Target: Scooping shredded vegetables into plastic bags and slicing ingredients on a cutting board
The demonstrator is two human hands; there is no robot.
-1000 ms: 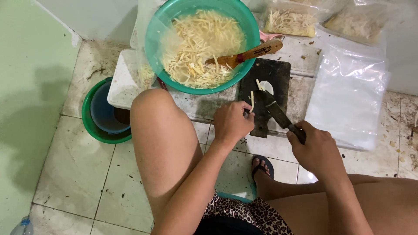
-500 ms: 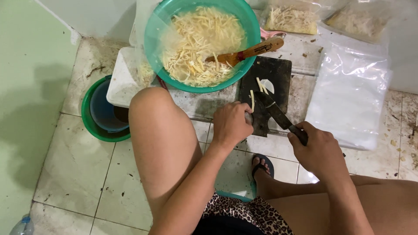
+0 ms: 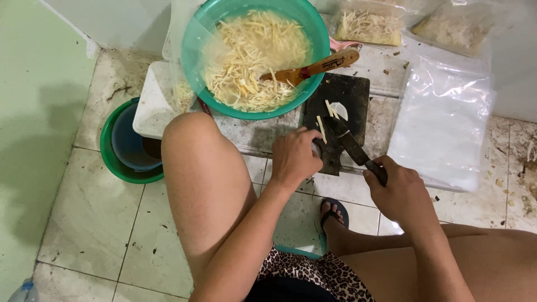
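One green bowl (image 3: 193,39), one wooden spoon (image 3: 313,68), one cutting board (image 3: 349,92), one knife (image 3: 352,146), two filled bags (image 3: 369,25), one bucket (image 3: 114,162).

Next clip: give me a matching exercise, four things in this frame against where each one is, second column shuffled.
Things:
1. knife
2. wooden spoon
3. green bucket
4. clear plastic sheet

Places:
A. on the floor beside the person's left knee
B. lying across the rim of the green bowl of pale strips
C. gripped in the right hand, blade over the dark cutting board
D. spread flat to the right of the cutting board

Pairs: 1-C, 2-B, 3-A, 4-D
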